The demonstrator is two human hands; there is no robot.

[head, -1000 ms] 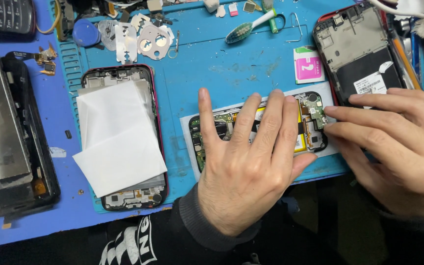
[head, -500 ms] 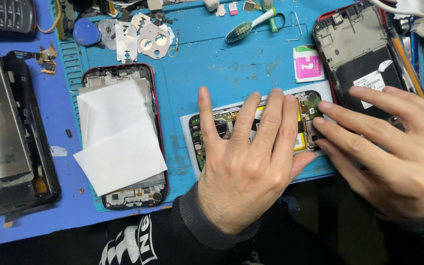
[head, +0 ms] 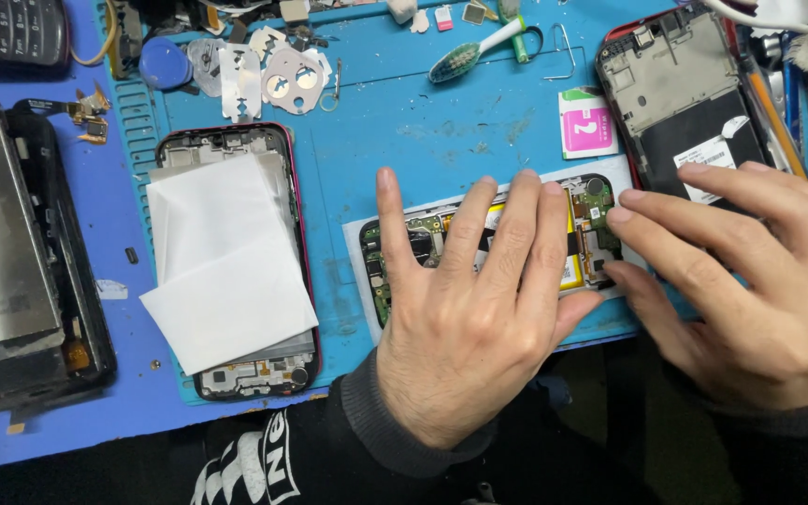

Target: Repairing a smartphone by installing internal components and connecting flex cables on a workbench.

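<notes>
An opened phone [head: 595,224] with a green circuit board and a yellow battery lies on a white sheet [head: 355,245] on the blue mat [head: 423,131]. My left hand [head: 465,323] rests flat on top of it with the fingers spread, covering its middle. My right hand [head: 750,281] comes in from the right. Its index fingertip and thumb tip touch the phone's right end, and the other fingers are spread above a black phone frame [head: 680,93].
A red-rimmed phone frame [head: 226,140] covered by white paper [head: 222,271] lies left of my hands. A dark screen assembly [head: 11,262] sits at the far left. A green-headed toothbrush [head: 474,51], metal shields [head: 273,79], a pink-and-white packet [head: 586,122] and small parts lie along the mat's far side.
My right hand has spread its fingers and lifted them slightly off the phone's right end. My left hand has stayed flat on the phone.
</notes>
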